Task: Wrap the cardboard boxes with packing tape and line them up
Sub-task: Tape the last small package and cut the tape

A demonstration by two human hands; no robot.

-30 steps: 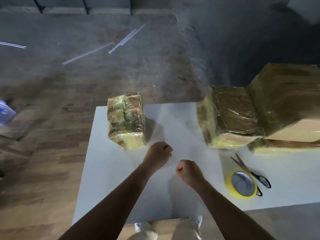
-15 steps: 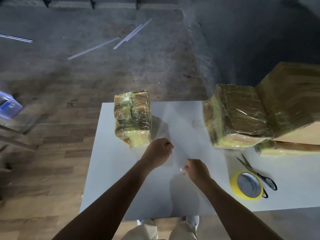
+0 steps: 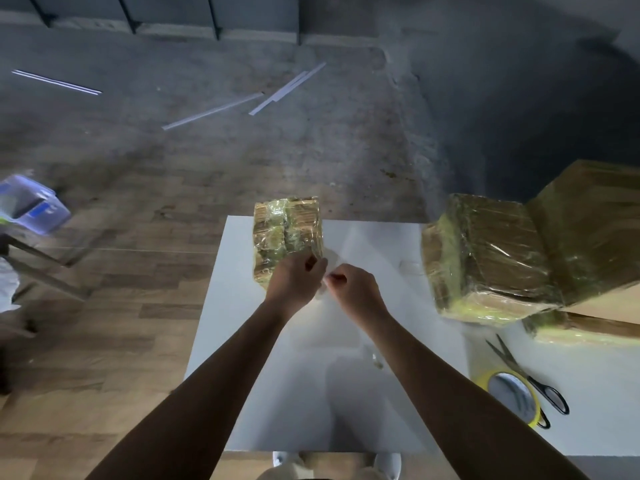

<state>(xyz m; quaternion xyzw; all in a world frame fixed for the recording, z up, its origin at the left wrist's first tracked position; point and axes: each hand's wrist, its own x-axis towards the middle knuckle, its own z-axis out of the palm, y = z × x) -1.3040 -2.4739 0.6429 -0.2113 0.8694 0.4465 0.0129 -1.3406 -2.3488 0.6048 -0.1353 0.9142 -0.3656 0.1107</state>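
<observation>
At your far left, off the table, sits a blue plastic container (image 3: pixel 33 207); pale strips (image 3: pixel 211 110) lie scattered on the grey floor beyond; the white table (image 3: pixel 239 358) fills the middle of your view. Near its far left corner stands the small wrapped box (image 3: pixel 285 230), glossy with tape, its near lower part hidden behind your left hand (image 3: pixel 294 282). To the right, well apart across the tabletop, a medium wrapped box (image 3: pixel 485 258) sits against a large box (image 3: pixel 595 230), with a flatter box (image 3: pixel 588 329) beneath that one. Nearer you on that side, black-handled scissors (image 3: pixel 526 372) lie against the yellow tape roll (image 3: pixel 484 380), touching it.

Your right hand (image 3: pixel 356 292) is just beside the left, the two almost meeting. Both hands have their fingers curled, thumb and forefinger pinching a strip of clear tape (image 3: pixel 329 265) that shows only as a faint sheen between them; you cannot tell how far it runs. The strip sits just beside the small wrapped box's near right edge; whether it touches the box cannot be told.
</observation>
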